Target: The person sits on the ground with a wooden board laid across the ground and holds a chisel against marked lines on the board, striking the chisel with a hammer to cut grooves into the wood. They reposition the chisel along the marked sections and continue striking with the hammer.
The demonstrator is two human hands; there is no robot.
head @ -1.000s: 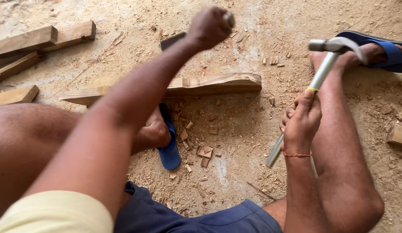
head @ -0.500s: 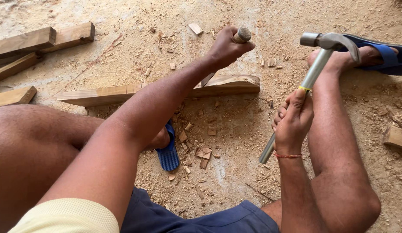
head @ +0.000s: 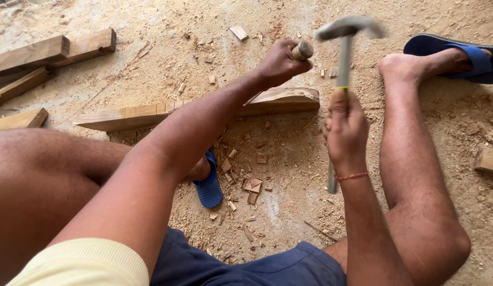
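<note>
My left hand (head: 278,63) is closed around a chisel (head: 302,50), whose wooden butt end sticks out of my fist above a long shaped wooden piece (head: 204,108) lying on the sawdust floor. My right hand (head: 344,130) grips the handle of a claw hammer (head: 344,29). The hammer head is blurred, raised just right of the chisel butt. The chisel's blade is hidden behind my hand.
Wood chips (head: 249,182) lie near my left foot in a blue sandal (head: 209,185). My right leg stretches to a blue sandal (head: 463,53) at top right. Wooden blocks (head: 50,55) sit at top left, a small block (head: 487,159) at right.
My left hand with the chisel has come down and right onto the wooden piece. The hammer has swung left toward the chisel butt.
</note>
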